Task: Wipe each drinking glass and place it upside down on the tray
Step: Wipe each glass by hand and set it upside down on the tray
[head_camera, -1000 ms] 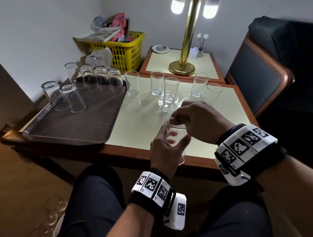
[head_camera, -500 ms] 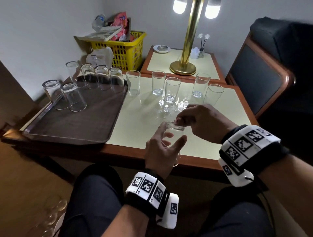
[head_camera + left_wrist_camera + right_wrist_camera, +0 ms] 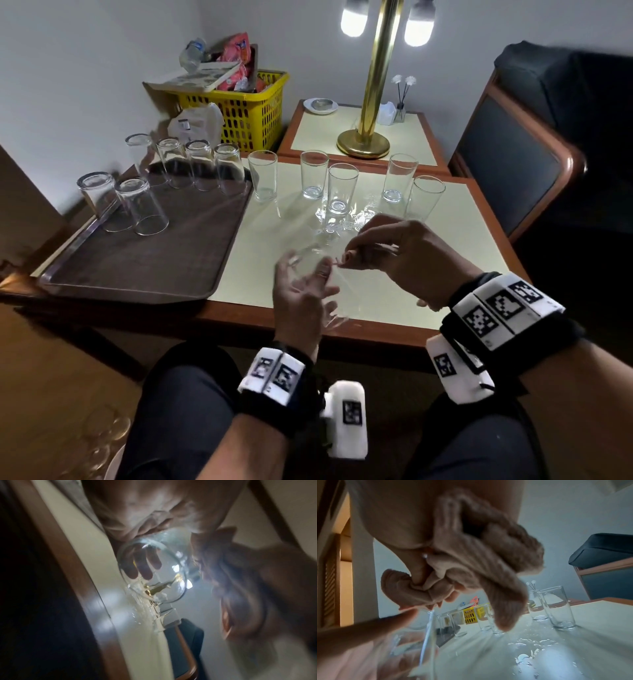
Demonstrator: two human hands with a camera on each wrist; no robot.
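A: Where was the glass being wiped?

B: The glass (image 3: pixel 320 274) was off the table (image 3: pixel 281 219), tilted, above its near edge. The left hand (image 3: pixel 301 301) held it from the near side, fingers curled round its body. In the left wrist view those fingers (image 3: pixel 142 566) showed through the clear wall.

A: And the right hand?

B: The right hand (image 3: pixel 404 260) was at the glass's far end, fingers bunched tight round a beige cloth (image 3: pixel 471 563). From the head view the cloth was almost hidden; the right wrist view showed it gripped in the fist, with 1 end hanging down. I could not tell whether the cloth was touching the glass.

A: What about the tray?

B: A brown tray (image 3: pixel 137 263) lay on the left of the table. 6 glasses stood on it upside down: a row of 4 (image 3: pixel 191 164) along its far edge and 2 (image 3: pixel 140 205) near its left edge.

A: Any glasses waiting?

B: 5 upright glasses (image 3: pixel 339 188) stood on the far part of the table, right of the tray. Beyond them a brass lamp (image 3: pixel 366 137) stood on a second small table, with a yellow basket (image 3: pixel 246 109) to its left. A dark chair (image 3: pixel 534 144) was on the right.
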